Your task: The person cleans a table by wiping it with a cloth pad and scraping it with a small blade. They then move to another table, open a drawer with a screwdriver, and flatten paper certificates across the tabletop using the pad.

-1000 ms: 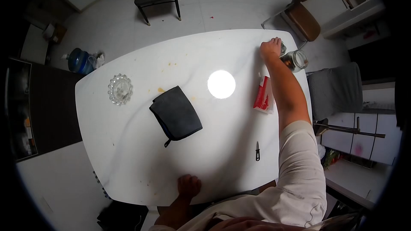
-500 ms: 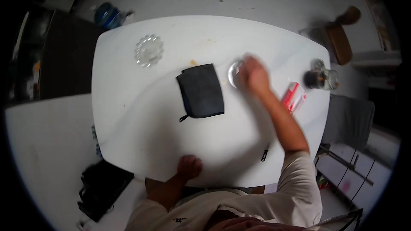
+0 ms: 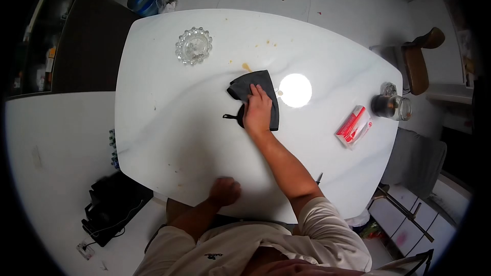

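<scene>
A dark grey cloth [image 3: 250,78] with a black loop lies bunched on the white table [image 3: 327,56], near its middle. My right hand [image 3: 259,110] presses on the cloth, its fingers wrapped against the fabric. Yellowish stains [image 3: 246,67] show just beyond the cloth's far edge. My left hand [image 3: 225,191] rests closed at the table's near edge; whether anything is inside it is hidden. Part of a small knife [image 3: 319,178] shows beside my right forearm.
A scalloped glass dish [image 3: 194,46] stands at the far left. On the right lie a red and white packet [image 3: 354,126] and a glass jar [image 3: 391,107] on its side, with a small glass object [image 3: 388,89] behind it.
My right hand has come from the table's far right corner to the cloth and taken hold of it. The cloth is now crumpled. The view has shifted; my left hand stays near the edge.
</scene>
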`<state>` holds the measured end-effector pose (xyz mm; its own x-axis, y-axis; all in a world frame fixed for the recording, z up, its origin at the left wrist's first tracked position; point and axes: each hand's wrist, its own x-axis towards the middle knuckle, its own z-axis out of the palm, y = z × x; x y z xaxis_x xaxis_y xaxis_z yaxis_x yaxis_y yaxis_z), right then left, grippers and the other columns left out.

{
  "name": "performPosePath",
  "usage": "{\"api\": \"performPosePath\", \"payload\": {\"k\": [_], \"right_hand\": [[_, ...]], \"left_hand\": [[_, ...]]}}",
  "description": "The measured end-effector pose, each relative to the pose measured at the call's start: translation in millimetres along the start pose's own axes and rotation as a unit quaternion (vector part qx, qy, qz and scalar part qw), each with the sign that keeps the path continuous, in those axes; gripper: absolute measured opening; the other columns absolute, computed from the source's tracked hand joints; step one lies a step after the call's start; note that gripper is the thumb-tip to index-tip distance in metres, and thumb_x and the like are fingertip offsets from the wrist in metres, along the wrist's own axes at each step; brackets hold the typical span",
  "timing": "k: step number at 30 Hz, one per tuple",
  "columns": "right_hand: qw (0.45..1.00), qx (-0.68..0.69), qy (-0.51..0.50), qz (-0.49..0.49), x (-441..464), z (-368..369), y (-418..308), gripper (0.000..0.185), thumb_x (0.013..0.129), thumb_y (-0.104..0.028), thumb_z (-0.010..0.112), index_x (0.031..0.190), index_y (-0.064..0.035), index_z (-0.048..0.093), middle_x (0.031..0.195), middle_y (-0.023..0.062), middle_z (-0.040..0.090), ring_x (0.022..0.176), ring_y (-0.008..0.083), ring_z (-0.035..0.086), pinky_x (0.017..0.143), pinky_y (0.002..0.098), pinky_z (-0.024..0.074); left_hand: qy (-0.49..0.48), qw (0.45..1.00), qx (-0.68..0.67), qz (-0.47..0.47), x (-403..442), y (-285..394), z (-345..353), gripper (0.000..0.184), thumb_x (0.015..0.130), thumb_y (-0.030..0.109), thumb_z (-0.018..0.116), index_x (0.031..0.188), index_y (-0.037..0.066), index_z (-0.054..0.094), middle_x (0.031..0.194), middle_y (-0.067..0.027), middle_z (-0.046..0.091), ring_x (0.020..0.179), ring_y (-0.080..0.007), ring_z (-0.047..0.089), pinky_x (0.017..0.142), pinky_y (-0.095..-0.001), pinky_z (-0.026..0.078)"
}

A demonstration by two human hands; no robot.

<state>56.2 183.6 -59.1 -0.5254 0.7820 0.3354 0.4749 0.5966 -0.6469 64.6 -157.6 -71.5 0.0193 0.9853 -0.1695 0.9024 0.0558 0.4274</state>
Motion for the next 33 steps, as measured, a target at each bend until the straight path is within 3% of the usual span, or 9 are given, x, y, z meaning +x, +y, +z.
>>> {"api": "performPosePath", "payload": {"k": [3, 6, 10, 12, 15, 17, 20, 25, 33], "right_hand": [[0.914, 0.223, -0.013, 0.339, 12.4, -37.6, 4.3, 0.017, 0.099, -0.012, 0.05, 0.109, 0.0007, 0.055, 0.126, 0.02, 0.061, 0.118, 0.0366, 0.057, 0.097, 0.0435, 0.0444], [0.694, 0.617, 0.137, 0.344, 15.3, -73.6, 65.8, 0.037, 0.105, -0.03, 0.047, 0.127, -0.0006, 0.055, 0.126, 0.0087, 0.062, 0.113, 0.0271, 0.06, 0.101, 0.0391, 0.0465], [0.629, 0.718, 0.218, 0.205, 52.5, -158.7, 127.7, 0.051, 0.104, -0.033, 0.046, 0.141, 0.0012, 0.045, 0.14, 0.0147, 0.054, 0.129, 0.0294, 0.051, 0.113, 0.0428, 0.0364], [0.66, 0.684, 0.269, 0.155, 81.2, -201.8, 157.5, 0.047, 0.105, -0.032, 0.045, 0.139, -0.0007, 0.047, 0.138, 0.0152, 0.055, 0.127, 0.0299, 0.053, 0.111, 0.0444, 0.0393], [0.763, 0.395, 0.464, 0.218, 129.3, -244.0, 226.6, 0.032, 0.105, -0.033, 0.047, 0.109, -0.0022, 0.056, 0.101, 0.0064, 0.061, 0.091, 0.0199, 0.06, 0.086, 0.0373, 0.0485], [0.776, 0.054, 0.529, 0.34, 160.8, -263.9, 276.8, 0.039, 0.103, -0.034, 0.048, 0.105, 0.0042, 0.052, 0.095, 0.0154, 0.061, 0.088, 0.028, 0.061, 0.083, 0.0399, 0.0491], [0.782, -0.15, 0.425, 0.43, 191.2, -275.0, 306.8, 0.04, 0.101, -0.034, 0.048, 0.106, 0.0055, 0.053, 0.098, 0.0253, 0.062, 0.093, 0.0409, 0.061, 0.087, 0.046, 0.0486], [0.814, -0.438, 0.257, 0.282, 170.9, -230.8, 379.2, 0.044, 0.097, -0.035, 0.052, 0.11, 0.006, 0.058, 0.104, 0.0279, 0.064, 0.101, 0.0451, 0.06, 0.093, 0.0516, 0.0457], [0.979, -0.136, 0.047, 0.143, 184.0, -139.8, 219.2, 0.04, 0.093, -0.025, 0.057, 0.119, 0.0053, 0.053, 0.124, 0.0282, 0.053, 0.117, 0.0439, 0.049, 0.099, 0.0495, 0.0413]], "left_hand": [[0.055, 0.998, 0.005, 0.001, 7.4, 5.7, -16.8, 0.017, 0.082, 0.027, 0.067, 0.09, 0.015, 0.06, 0.091, -0.0091, 0.055, 0.083, -0.0296, 0.056, 0.072, -0.0467, 0.045], [0.028, 1.0, -0.002, -0.002, 9.7, 4.6, -17.9, 0.018, 0.081, 0.029, 0.068, 0.089, 0.014, 0.06, 0.091, -0.0095, 0.055, 0.083, -0.0306, 0.056, 0.073, -0.0478, 0.045], [0.059, 0.998, 0.001, 0.014, 14.9, 7.5, -21.1, 0.022, 0.08, 0.028, 0.069, 0.094, 0.014, 0.059, 0.093, -0.0105, 0.054, 0.085, -0.0322, 0.055, 0.075, -0.0485, 0.044], [0.098, 0.995, -0.001, 0.033, 14.3, 6.6, -19.0, 0.023, 0.08, 0.027, 0.069, 0.095, 0.015, 0.058, 0.095, -0.0111, 0.052, 0.084, -0.0321, 0.053, 0.075, -0.0486, 0.043], [0.118, 0.992, 0.01, 0.048, 21.8, 6.5, -23.4, 0.023, 0.079, 0.025, 0.07, 0.092, 0.016, 0.054, 0.095, -0.0115, 0.049, 0.082, -0.0317, 0.051, 0.072, -0.048, 0.042], [0.088, 0.995, 0.021, 0.037, 19.1, 7.4, -21.2, 0.02, 0.078, 0.025, 0.07, 0.088, 0.016, 0.054, 0.093, -0.0111, 0.049, 0.082, -0.0319, 0.051, 0.071, -0.0479, 0.041], [0.083, 0.994, 0.067, 0.022, 19.2, 10.4, -21.7, 0.019, 0.077, 0.026, 0.07, 0.082, 0.016, 0.055, 0.092, -0.0109, 0.05, 0.083, -0.0322, 0.052, 0.07, -0.0482, 0.041], [0.051, 0.997, 0.054, 0.007, 9.3, 3.2, -7.2, 0.016, 0.075, 0.028, 0.068, 0.079, 0.018, 0.057, 0.089, -0.0102, 0.051, 0.085, -0.0324, 0.053, 0.071, -0.0491, 0.041], [0.06, 0.996, 0.065, 0.029, 9.0, 7.2, -9.1, 0.014, 0.078, 0.024, 0.064, 0.087, 0.018, 0.054, 0.091, -0.0099, 0.05, 0.08, -0.0312, 0.053, 0.069, -0.0484, 0.041]]}}
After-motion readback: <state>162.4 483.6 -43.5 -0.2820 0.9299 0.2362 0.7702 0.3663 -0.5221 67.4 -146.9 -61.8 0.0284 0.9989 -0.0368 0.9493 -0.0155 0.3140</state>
